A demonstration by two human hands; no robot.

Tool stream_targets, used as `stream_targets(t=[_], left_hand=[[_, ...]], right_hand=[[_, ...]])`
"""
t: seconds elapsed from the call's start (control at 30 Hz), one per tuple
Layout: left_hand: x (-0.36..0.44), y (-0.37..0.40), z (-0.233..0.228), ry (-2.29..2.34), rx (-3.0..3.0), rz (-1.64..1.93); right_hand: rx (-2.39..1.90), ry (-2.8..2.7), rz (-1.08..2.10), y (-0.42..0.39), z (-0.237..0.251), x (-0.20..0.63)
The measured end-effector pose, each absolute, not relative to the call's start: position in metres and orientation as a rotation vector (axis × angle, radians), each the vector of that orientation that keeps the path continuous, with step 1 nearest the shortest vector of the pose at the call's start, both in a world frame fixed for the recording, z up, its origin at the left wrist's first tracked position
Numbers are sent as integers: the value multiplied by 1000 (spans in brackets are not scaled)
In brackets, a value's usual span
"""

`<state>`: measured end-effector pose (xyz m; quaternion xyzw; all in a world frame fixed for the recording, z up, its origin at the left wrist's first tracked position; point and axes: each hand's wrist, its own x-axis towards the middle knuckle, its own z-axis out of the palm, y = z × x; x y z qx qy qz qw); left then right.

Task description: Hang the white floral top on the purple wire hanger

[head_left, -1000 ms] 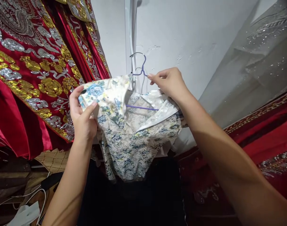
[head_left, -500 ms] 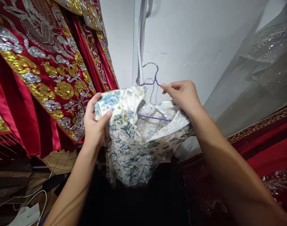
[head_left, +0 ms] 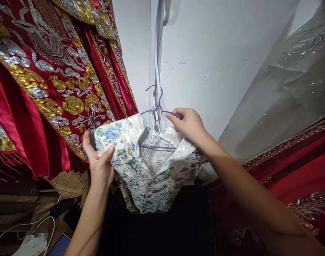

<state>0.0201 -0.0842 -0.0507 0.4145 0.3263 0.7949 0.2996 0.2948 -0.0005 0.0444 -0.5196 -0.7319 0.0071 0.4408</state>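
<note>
Your right hand [head_left: 188, 123] is pinching the purple wire hanger [head_left: 159, 108] just below its hook, fingers closed on the wire in front of the white wall [head_left: 218, 53]. Your left hand [head_left: 98, 167] has its thumb pressed on the shoulder of the floral garment [head_left: 149, 174], other fingers spread behind the cloth. The garment hangs from that hanger between your hands, just beside the red embroidered robes [head_left: 53, 85].

I have one view, worn on my head, facing forward and slightly down, close on the floral garment [head_left: 149, 167] and purple hanger [head_left: 158, 106] against the white wall [head_left: 205, 53].
</note>
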Motion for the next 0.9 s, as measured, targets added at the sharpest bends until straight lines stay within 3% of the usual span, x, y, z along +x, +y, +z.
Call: stream_targets(t=[0.23, 0.4, 0.57, 0.8, 0.9], left_hand=[[58, -73, -141, 1052, 924, 1301], [78, -97, -190, 1054, 694, 1368], [85, -112, -193, 992, 780, 1361], [76, -115, -189, 1058, 900, 1394], [76, -120, -200, 1302, 977, 1680]], right_hand=[[-1046, -1663, -3, -21, -13, 292], [-1129, -1144, 612, -74, -116, 267], [-1156, -980, 1438, -109, -205, 227], [-1000, -1174, 1380, -108, -190, 227], [-1093, -1167, 1297, -111, -188, 240]])
